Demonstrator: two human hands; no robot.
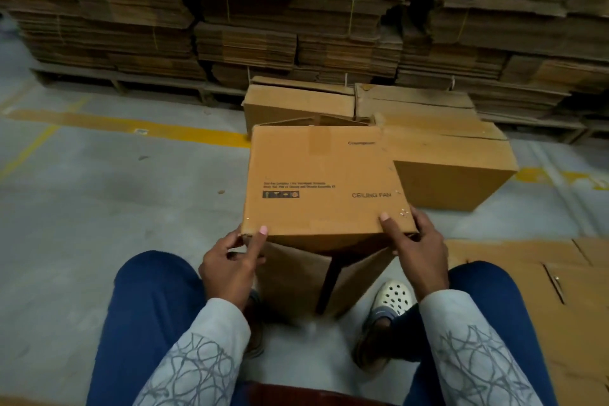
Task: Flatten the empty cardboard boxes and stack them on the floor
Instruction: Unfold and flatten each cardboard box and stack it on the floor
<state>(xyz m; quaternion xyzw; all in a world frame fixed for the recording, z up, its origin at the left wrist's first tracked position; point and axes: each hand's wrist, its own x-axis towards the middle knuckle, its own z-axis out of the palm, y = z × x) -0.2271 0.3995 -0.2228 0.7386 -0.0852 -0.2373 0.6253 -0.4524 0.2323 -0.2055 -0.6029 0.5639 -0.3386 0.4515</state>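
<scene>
Both hands, left hand [230, 265] and right hand [420, 249], are gripping the ceiling-fan box [324, 181] (flaps hanging open underneath) by its near corners.

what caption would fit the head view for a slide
Person's left hand and right hand grip the near edge of a ceiling fan box, flaps hanging open, before pallets of flattened cardboard.

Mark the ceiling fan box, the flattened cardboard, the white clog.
ceiling fan box [316, 175]: head view, middle of printed top face.
flattened cardboard [580, 323]: head view, its bare brown panel.
white clog [395, 298]: head view, perforated toe.
</scene>
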